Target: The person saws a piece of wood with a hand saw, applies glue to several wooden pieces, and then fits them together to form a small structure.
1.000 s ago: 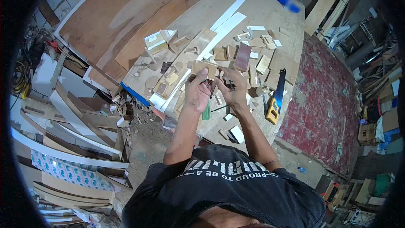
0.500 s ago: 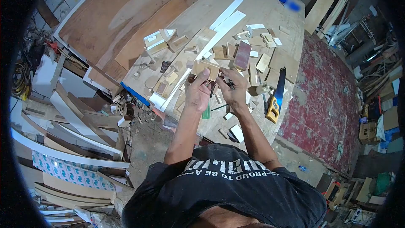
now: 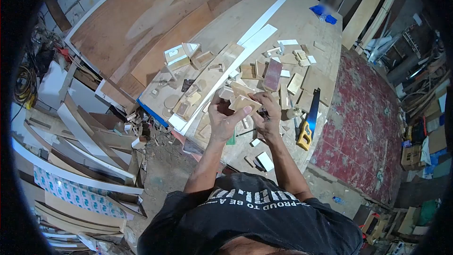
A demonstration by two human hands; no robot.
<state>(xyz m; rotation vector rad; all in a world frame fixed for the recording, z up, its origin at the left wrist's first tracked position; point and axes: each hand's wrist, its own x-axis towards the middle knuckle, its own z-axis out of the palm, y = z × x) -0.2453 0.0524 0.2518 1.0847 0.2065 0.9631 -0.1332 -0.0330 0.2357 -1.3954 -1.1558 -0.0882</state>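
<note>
A small wooden piece [image 3: 243, 104], made up of flat light-brown parts set at an angle, is held over the near half of the worktable. My left hand [image 3: 223, 119] wraps round its left side, with the thumb pressed on its face. On the right side, my right hand [image 3: 267, 114] grips its edge with curled fingers. Beyond the hands lies a dark red block [image 3: 272, 75] among several wood offcuts. A handsaw with a yellow handle [image 3: 306, 136] rests to the right of my right hand.
The plywood worktable [image 3: 212, 28] carries long white strips [image 3: 257, 35], an open wooden box [image 3: 181, 55] at the left and a blue item [image 3: 330, 19] at the far right corner. Curved boards [image 3: 89, 137] stand on the left. Red flooring [image 3: 361, 127] lies on the right.
The wooden piece has turned in my hands and now shows angled parts instead of one flat face. My left thumb has shifted right across it. The whole view has tilted slightly.
</note>
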